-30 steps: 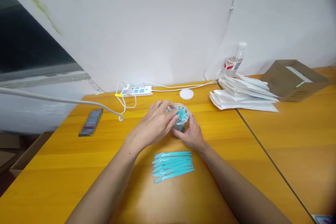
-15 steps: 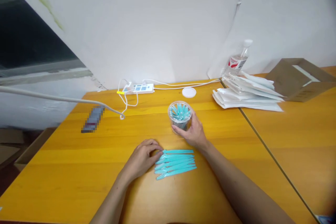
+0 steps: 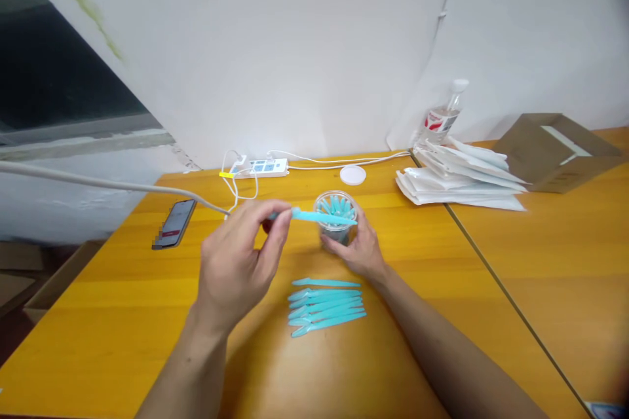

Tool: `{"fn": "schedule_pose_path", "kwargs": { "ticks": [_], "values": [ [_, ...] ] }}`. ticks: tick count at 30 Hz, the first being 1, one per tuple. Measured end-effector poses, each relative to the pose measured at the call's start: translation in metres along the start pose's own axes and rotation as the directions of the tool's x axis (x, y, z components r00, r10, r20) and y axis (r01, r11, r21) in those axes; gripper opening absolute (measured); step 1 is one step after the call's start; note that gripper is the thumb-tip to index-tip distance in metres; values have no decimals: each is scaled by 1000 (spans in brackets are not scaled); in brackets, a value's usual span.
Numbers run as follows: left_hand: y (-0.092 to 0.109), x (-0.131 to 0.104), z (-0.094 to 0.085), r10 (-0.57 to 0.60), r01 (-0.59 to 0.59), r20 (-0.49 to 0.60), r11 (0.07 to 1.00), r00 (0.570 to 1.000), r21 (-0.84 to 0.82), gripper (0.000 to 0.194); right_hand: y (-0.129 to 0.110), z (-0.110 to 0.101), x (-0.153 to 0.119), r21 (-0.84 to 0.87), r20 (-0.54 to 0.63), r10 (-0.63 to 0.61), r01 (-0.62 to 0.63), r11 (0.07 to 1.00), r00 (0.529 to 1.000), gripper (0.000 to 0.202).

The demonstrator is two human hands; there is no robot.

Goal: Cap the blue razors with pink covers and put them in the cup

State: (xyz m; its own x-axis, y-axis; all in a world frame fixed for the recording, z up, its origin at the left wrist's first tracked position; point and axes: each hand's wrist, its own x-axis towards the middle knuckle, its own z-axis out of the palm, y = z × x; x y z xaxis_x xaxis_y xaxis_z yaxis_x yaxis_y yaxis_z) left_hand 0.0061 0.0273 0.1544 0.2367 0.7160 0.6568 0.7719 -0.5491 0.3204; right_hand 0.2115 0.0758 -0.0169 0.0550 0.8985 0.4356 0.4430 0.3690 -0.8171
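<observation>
Pinched between the thumb and fingers of my left hand [image 3: 238, 268] is a turquoise eyebrow razor [image 3: 324, 217], held level above the table with its narrow end before the cup. My right hand [image 3: 364, 250] is wrapped round the right side of a clear plastic cup [image 3: 337, 236]. More turquoise razors [image 3: 337, 205] stand in the cup, their tips near the rim. Nearer to me, several razors [image 3: 331, 306] lie side by side on the table, clear covers at their left ends.
A round lid [image 3: 352, 175] lies behind the cup. A power strip [image 3: 268, 167] with white cables sits by the wall. A phone [image 3: 175, 222] is at left. White packets [image 3: 459, 183], a bottle [image 3: 442, 119] and a cardboard box [image 3: 545, 150] stand at right.
My left hand has risen from the row of razors toward the cup, now with one razor in its pinch. My right hand has stayed on the cup.
</observation>
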Motion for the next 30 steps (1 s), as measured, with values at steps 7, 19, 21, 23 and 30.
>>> {"fn": "schedule_pose_path", "kwargs": {
  "ticks": [7, 19, 21, 23, 30],
  "values": [
    [3, 76, 0, 276, -357, 472, 930, 837, 89, 19, -3, -2, 2, -15, -1, 0, 0, 1000, 1000, 90],
    [-1, 94, -8, 277, -364, 456, 925, 845, 112, 24, -2, -2, 2, -11, 0, -19, 19, 1000, 1000, 90],
    [0, 96, -9, 279, -359, 424, 926, 862, 121, 23, -1, -2, 2, 0, 1, -32, 32, 999, 999, 89],
    [1, 96, -5, 292, -366, 415, 924, 862, 112, 23, -2, -3, 3, 1, -2, -34, 34, 999, 999, 90],
    [-7, 76, 38, 392, -421, 674, 898, 626, -131, 27, -7, -4, 4, 8, 4, -20, 20, 1000, 1000, 87]
  ]
}}
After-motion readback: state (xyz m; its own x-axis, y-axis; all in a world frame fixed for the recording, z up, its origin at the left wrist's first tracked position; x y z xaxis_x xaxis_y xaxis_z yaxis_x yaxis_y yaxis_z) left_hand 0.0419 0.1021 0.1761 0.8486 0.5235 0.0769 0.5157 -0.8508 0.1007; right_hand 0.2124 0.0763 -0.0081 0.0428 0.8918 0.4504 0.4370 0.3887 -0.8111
